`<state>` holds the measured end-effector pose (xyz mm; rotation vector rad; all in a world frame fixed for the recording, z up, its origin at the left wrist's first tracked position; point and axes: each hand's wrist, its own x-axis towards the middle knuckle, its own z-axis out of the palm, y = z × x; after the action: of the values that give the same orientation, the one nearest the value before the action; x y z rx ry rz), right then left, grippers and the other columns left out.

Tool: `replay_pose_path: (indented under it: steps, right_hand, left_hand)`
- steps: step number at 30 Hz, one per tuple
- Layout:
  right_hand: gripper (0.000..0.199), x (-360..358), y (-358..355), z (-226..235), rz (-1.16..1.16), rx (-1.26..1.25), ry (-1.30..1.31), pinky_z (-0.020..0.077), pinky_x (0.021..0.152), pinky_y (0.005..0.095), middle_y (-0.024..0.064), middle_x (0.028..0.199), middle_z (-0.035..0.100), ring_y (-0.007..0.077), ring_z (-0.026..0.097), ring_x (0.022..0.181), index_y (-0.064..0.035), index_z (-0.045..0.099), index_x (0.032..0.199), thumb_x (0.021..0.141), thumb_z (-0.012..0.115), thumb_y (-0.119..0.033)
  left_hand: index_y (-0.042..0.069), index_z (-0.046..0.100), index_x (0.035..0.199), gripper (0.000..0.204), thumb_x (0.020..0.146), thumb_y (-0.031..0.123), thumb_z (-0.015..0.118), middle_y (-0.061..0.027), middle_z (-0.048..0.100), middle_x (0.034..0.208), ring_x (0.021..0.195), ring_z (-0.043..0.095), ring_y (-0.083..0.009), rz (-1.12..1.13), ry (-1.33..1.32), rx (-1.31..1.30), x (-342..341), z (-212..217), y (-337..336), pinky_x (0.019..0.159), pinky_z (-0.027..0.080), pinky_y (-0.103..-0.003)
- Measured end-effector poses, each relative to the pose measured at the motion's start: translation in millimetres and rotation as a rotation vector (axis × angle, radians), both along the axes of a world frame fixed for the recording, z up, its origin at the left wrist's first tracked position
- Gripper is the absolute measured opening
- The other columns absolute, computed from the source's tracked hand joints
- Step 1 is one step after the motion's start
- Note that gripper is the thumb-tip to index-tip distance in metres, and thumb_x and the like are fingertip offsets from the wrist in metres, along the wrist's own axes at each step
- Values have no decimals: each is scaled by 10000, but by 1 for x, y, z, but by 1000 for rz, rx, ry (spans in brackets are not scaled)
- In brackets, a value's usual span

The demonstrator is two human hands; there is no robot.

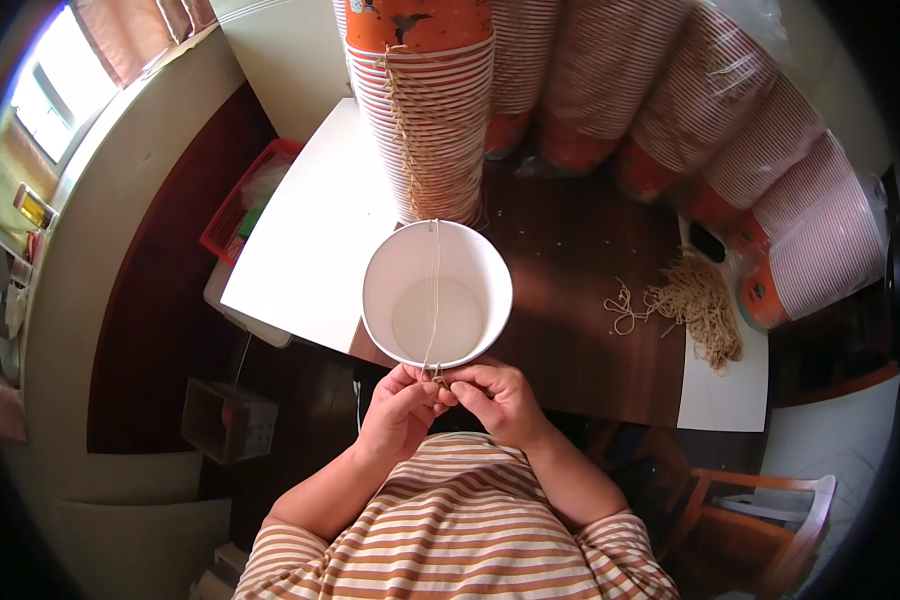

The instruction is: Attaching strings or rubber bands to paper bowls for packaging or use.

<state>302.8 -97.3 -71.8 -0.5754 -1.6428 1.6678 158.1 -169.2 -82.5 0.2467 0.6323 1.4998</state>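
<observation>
A white paper bucket (pixel 385 285) stands at the table's near edge with its mouth facing up. A thin beige string (pixel 436 280) runs across the mouth from the far rim to the near rim. My left hand (pixel 400 410) is closed at the near rim, its fingertips pinching the string's end. Right beside it, my right hand (pixel 500 400) pinches the same end, where a small loop or knot shows; its exact form is too small to tell. Just behind the bucket rises a tall stack of nested buckets (pixel 435 150), with several strings hanging down its side.
Loose beige strings (pixel 705 305) lie heaped on the right of the brown table (pixel 560 350). Wrapped bucket stacks (pixel 820 250) line the back right. A white board (pixel 305 240) lies left, near a red basket (pixel 225 215). A chair (pixel 760 535) stands at lower right.
</observation>
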Motion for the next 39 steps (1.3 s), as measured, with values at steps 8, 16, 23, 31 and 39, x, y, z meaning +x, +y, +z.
replay_pose_path:
  steps: [8,16,23,31,39]
  right_hand:
    - [173,-8,-5,-8,51,-737,255,530,692,284,65,788,641,149,616,710,25,641,978,878,561,-92]
    - [174,-9,-11,-24,-1,-977,313,444,605,206,16,838,653,52,533,654,-34,661,973,849,595,-138]
    - [160,-7,-13,-27,-10,-931,292,443,610,210,26,830,654,67,532,644,-12,663,955,846,595,-108]
    - [142,-8,-17,-16,-99,-762,177,392,645,183,-18,815,653,35,501,688,-57,696,921,838,639,-157]
    - [128,-7,-16,-15,-58,-694,244,450,858,249,49,903,677,101,598,867,-18,690,927,842,617,-79]
  left_hand:
    - [29,527,862,55,856,-14,560,-110,650,824,714,614,-146,25,69,-21,-1,-1,-2,677,497,-260]
    - [14,532,876,83,857,-24,602,-30,609,784,654,556,-60,254,577,70,7,1,-8,569,452,-181]
    - [6,539,878,116,828,-80,598,-16,584,813,655,519,-39,358,807,160,13,-1,-7,552,415,-168]
    - [-32,541,913,170,782,-133,579,-57,543,869,696,568,-85,334,1116,279,8,-13,-9,592,446,-188]
    - [-17,589,909,237,695,-63,682,-57,586,765,627,556,-100,395,1339,318,6,-6,-3,555,452,-210]
